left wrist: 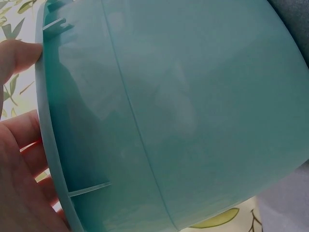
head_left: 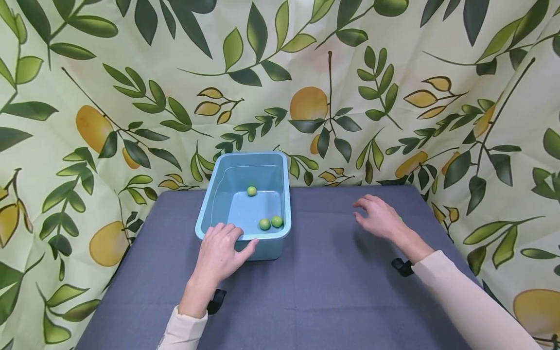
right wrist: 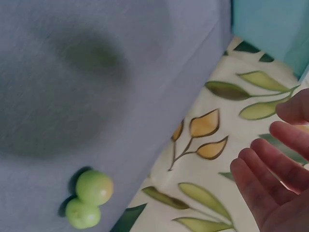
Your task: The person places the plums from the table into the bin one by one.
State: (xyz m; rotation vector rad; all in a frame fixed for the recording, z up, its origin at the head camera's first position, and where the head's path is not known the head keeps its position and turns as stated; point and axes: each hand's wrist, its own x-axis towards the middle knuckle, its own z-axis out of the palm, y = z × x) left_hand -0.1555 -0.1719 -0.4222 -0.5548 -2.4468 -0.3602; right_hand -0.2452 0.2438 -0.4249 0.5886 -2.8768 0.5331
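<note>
A light blue plastic basin (head_left: pixel 245 246) stands on the table, with several small round green fruits inside, one of them (head_left: pixel 251 191) toward the back. My left hand (head_left: pixel 220 250) rests at its near left rim, fingers over the edge and thumb spread along the front. In the left wrist view the thumb tip touches the basin's rim (left wrist: pixel 44 111). Over the right part of the table hovers my right hand (head_left: pixel 379 217), fingers loosely bent with nothing between them. Two more green fruits (right wrist: pixel 94 187) lie touching each other on the cloth, mostly hidden behind this hand in the head view.
A dark grey-blue cloth covers the table (head_left: pixel 323 291). Behind and along both sides hangs a pale curtain (head_left: pixel 271 97) printed with leaves and yellow fruit. Black straps (head_left: pixel 401 267) sit at both wrists.
</note>
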